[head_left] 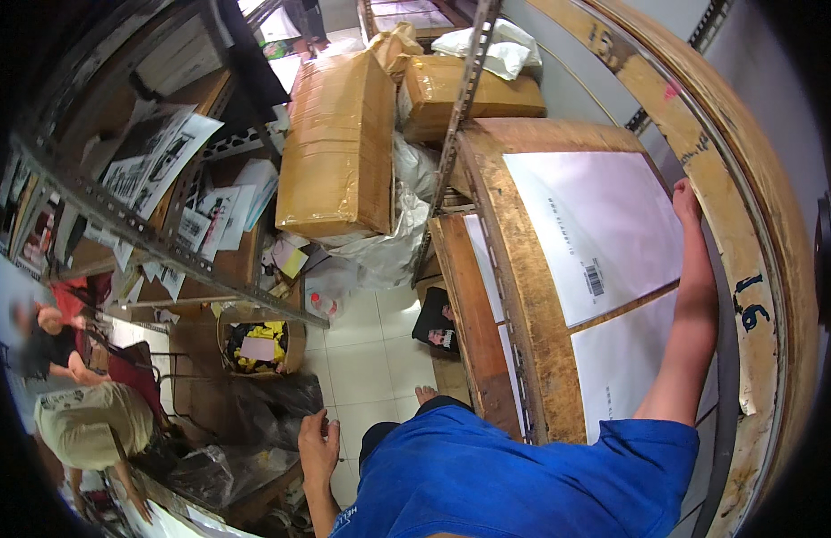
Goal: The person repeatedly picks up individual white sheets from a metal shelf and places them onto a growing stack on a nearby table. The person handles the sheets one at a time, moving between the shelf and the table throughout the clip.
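Progress: as far as the view from above lets me judge, nothing is lifted yet; the big white sheets (604, 224) lie flat in their wooden frame (523, 296) on the right-hand shelf, and the reach toward them is only at its far end
Right hand (685, 202): stretched out at the end of a straight arm, resting at the far edge of the upper white sheet beside the curved wooden rail (747, 224); the fingers are turned away, so I cannot tell whether they are spread or curled on the paper
Left hand (318, 448): hanging low by the blue shirt (523, 475), loosely spread and holding nothing; just above a black plastic bag (272, 408) on the tiled floor (361, 359)
Surroundings: taped cardboard boxes (339, 143) piled in the aisle; metal shelving (119, 215) with printed papers on the left; other people bent over at the left edge
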The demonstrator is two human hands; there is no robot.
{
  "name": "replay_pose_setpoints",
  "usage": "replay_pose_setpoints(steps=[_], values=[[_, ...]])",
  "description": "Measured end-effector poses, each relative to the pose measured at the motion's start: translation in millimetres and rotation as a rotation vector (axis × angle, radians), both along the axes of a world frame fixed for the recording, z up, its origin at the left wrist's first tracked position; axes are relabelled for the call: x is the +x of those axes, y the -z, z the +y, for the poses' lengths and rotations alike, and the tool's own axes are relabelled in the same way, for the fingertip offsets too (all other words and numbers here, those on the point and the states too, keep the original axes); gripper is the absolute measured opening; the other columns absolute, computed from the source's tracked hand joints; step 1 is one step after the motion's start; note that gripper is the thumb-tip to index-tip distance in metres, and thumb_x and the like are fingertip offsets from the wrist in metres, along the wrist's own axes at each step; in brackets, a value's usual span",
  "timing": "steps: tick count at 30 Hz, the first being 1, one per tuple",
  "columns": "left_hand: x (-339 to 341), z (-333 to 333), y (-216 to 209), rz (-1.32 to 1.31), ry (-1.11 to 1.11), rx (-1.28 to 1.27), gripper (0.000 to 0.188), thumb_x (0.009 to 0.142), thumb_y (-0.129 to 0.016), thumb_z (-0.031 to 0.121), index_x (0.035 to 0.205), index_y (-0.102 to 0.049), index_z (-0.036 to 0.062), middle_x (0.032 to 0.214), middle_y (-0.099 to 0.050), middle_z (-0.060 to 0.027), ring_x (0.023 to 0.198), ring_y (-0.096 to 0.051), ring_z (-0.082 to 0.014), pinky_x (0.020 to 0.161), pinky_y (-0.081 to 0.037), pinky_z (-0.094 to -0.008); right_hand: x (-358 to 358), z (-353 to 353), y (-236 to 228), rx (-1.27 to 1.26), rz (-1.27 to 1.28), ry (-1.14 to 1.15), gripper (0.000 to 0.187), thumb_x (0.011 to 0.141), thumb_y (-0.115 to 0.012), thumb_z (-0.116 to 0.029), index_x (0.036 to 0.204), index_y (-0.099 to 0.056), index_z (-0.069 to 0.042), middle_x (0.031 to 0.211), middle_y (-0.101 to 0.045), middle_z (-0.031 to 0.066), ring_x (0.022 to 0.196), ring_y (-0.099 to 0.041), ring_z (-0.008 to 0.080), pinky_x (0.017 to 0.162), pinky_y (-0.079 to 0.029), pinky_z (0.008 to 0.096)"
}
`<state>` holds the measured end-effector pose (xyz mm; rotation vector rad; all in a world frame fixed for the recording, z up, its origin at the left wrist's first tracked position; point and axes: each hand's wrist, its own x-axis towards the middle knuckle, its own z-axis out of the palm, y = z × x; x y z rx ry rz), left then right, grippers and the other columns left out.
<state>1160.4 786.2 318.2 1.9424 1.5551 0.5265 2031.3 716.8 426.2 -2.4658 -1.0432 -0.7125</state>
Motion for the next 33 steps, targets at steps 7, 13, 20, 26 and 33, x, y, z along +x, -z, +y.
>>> replay_pose_setpoints(steps=[7,13,20,26,33], values=[[-50.7,-29.9,-4.0,-0.022,-0.162,-0.006,0.032,0.086,-0.063,0.017,0.111,-0.061,-0.0023,0.094,-0.060,-0.0179,0.080,-0.064,-0.0306,0.071,-0.051,-0.0387,-62.7,113.0,-23.7,-0.028,0.317,-0.305,0.022,0.092,-0.054,-0.017,0.103,-0.059,0.002,0.092,-0.065,0.0123,0.087,-0.060,0.0221,0.080,-0.047,0.0345],[-116.0,-73.5,-20.3,-0.096,-0.396,0.105,0.027,0.088,-0.062,0.019,0.108,-0.063,0.0007,0.094,-0.061,-0.0152,0.077,-0.066,-0.0286,0.070,-0.052,-0.0384,-236.7,242.8,-36.3,-0.076,0.786,-0.970,0.015,0.098,-0.049,-0.017,0.104,-0.057,-0.006,0.093,-0.056,0.0002,0.081,-0.054,0.0093,0.070,-0.044,0.0230],[-247.5,-174.3,-52.0,-0.048,-0.879,0.325,0.021,0.087,-0.064,0.017,0.103,-0.064,0.0028,0.088,-0.060,-0.0116,0.069,-0.063,-0.0275,0.064,-0.051,-0.0378,-553.2,338.8,16.6,-0.384,0.465,-1.547,0.016,0.095,-0.047,-0.011,0.107,-0.057,-0.006,0.090,-0.056,-0.0002,0.076,-0.053,0.0100,0.069,-0.044,0.0244],[-388.9,-286.7,-50.0,0.431,-1.359,0.481,0.036,0.080,-0.069,0.011,0.114,-0.060,0.0029,0.104,-0.059,-0.0173,0.098,-0.059,-0.0316,0.084,-0.049,-0.0387,-809.5,268.3,53.2,-0.707,0.587,-1.667,0.018,0.089,-0.053,-0.007,0.104,-0.058,0.001,0.091,-0.060,0.0070,0.081,-0.059,0.0144,0.074,-0.048,0.0287],[-586.2,-364.7,-41.6,1.299,-1.284,0.282,0.063,0.077,-0.060,0.002,0.137,-0.042,0.0095,0.129,-0.048,-0.0195,0.123,-0.044,-0.0346,0.102,-0.035,-0.0500,-886.7,223.0,94.4,-0.883,0.850,-1.608,0.016,0.090,-0.053,-0.007,0.101,-0.058,0.003,0.090,-0.061,0.0073,0.080,-0.062,0.0156,0.073,-0.049,0.0292]])
